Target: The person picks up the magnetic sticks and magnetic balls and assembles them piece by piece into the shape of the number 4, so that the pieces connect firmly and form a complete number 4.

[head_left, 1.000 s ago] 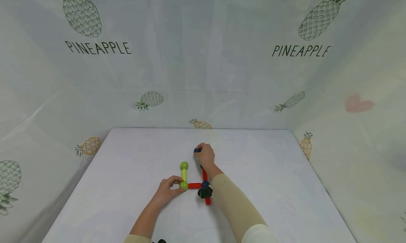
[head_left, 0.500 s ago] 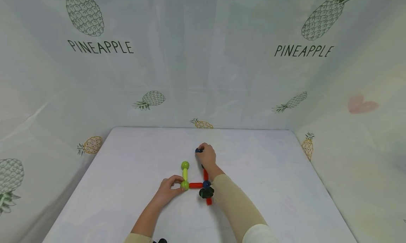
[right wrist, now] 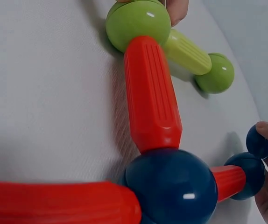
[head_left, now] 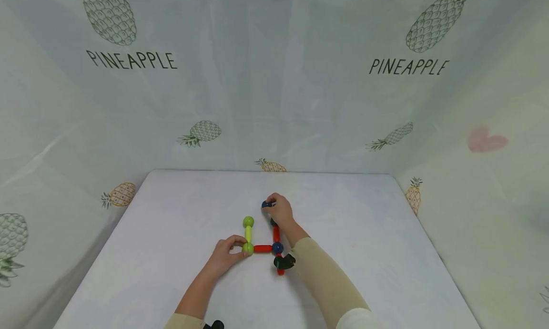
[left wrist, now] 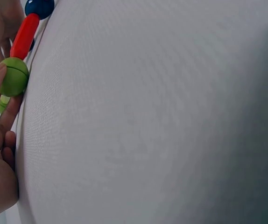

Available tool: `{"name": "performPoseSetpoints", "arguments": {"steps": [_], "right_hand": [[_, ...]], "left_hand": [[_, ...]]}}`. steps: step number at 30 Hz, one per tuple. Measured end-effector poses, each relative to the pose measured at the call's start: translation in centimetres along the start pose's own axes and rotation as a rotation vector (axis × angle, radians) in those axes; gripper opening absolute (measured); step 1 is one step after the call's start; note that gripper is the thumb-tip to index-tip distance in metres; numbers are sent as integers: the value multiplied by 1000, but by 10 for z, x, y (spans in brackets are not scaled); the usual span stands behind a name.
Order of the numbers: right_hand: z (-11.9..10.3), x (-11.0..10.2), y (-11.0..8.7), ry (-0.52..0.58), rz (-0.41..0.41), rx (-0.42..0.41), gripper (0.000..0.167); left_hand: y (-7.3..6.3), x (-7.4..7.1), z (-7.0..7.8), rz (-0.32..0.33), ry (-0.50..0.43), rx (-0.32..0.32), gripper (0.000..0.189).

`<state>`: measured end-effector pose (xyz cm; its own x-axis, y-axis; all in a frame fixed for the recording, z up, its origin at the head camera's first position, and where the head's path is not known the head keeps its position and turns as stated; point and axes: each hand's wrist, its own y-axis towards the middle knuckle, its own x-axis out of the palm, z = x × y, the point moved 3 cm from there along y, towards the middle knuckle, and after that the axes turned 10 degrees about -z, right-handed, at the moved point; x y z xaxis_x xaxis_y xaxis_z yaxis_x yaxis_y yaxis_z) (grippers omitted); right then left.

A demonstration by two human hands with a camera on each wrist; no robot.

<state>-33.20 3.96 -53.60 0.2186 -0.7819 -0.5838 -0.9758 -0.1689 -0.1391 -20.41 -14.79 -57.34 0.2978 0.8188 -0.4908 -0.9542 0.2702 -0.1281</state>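
My left hand [head_left: 224,258] pinches a green ball [head_left: 248,248] between thumb and fingers. From that ball a yellow-green rod [head_left: 248,234] runs back to another green ball [head_left: 248,221]. A red rod [right wrist: 152,88] links the pinched ball to a dark blue ball [right wrist: 173,186]. Two more red rods leave this blue ball, one toward the back and one toward the front. The back rod ends in a second blue ball [right wrist: 250,173]. Just beyond it, my right hand [head_left: 280,212] pinches a loose-looking blue ball [right wrist: 261,141], which overlaps the second one in the right wrist view.
The pieces lie on a white-covered table [head_left: 364,214]. Behind it hangs a pale curtain [head_left: 274,81] printed with pineapples. A black wrist camera [head_left: 285,262] sits over the front red rod in the head view, and another [head_left: 216,324] is at the bottom edge.
My right wrist and forearm have turned and shifted slightly right, so more of the joined blue balls and red rods shows. The left hand keeps its pinch on the green ball.
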Motion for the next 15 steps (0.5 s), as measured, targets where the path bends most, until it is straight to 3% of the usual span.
{"name": "performPoseSetpoints", "arguments": {"steps": [15], "right_hand": [[1, -12, -16, 81, -52, -43, 21]], "left_hand": [[2, 0, 2, -13, -4, -64, 29]]}}
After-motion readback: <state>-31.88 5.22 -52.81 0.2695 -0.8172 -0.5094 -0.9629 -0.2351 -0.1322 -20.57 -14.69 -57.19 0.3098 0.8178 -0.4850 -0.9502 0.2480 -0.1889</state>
